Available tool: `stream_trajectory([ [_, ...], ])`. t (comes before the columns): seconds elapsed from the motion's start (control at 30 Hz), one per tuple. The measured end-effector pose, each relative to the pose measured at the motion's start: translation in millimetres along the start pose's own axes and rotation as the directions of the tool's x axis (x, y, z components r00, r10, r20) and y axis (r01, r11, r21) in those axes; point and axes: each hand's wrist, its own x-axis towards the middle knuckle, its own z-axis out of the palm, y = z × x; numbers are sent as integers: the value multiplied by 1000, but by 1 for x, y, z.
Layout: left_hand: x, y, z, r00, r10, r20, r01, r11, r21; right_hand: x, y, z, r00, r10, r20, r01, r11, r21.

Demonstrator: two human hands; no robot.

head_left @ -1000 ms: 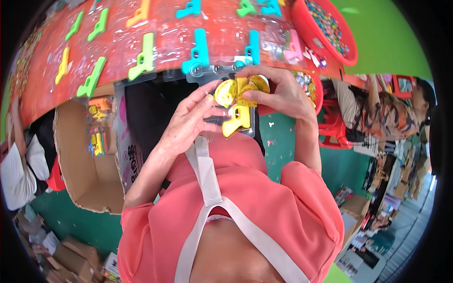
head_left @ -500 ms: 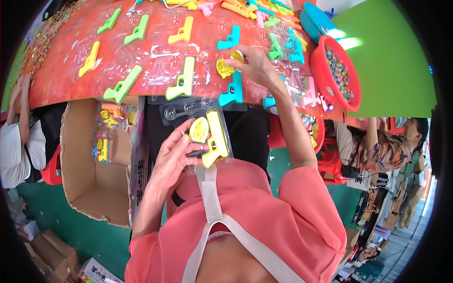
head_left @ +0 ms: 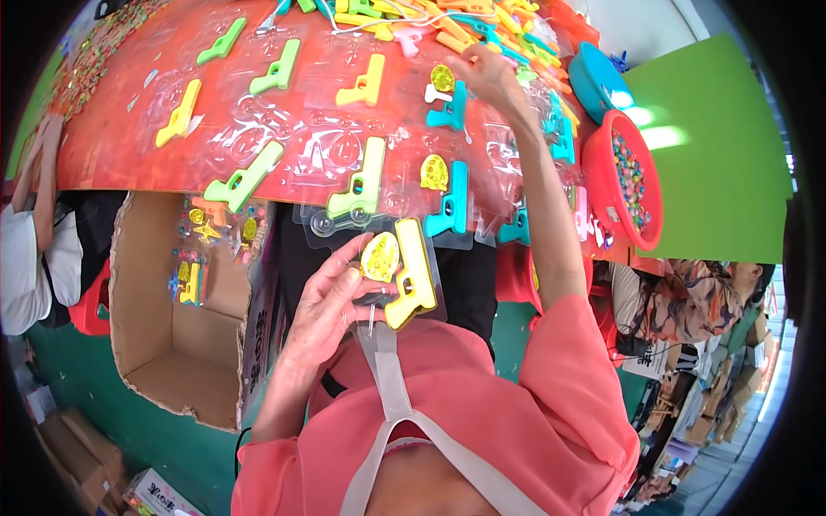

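Observation:
My left hand (head_left: pixel 331 297) is closed on a clear blister tray that carries a yellow toy gun (head_left: pixel 411 275). A yellow oval plastic piece (head_left: pixel 379 256) sits beside the gun, against my thumb and fingers. At the far side of the table my right hand (head_left: pixel 490 76) reaches out with fingers apart. Just left of its fingertips a yellow oval piece (head_left: pixel 442 78) rests by a teal toy gun (head_left: pixel 449 107) and a small white part (head_left: pixel 436 93). Nearer me, another yellow oval piece (head_left: pixel 434 173) lies beside a second teal toy gun (head_left: pixel 449 199).
Clear trays with green and yellow toy guns (head_left: pixel 274 66) cover the red table (head_left: pixel 103 159). Loose guns (head_left: pixel 508 26) heap at the back. A red basin (head_left: pixel 651 189) of colourful beads and a blue basin (head_left: pixel 594 82) stand right. A cardboard box (head_left: pixel 176 344) sits lower left; people sit both sides.
My right hand has moved farther away. The yellow oval pieces it had now lie in trays beside the two teal guns. My left hand keeps its hold.

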Motion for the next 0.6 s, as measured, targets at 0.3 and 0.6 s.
stream_trajectory([
  [0.3, -3, 20, -9, 997, 68, -41, -68, 998, -16, 16, -60, -16, 925, -240, 295, -5, 768, 641],
  [0.6, -6, 30, -22, 988, 119, -102, -127, 989, -75, 70, -94, 54, 955, -276, 104, 215, 894, 393],
])
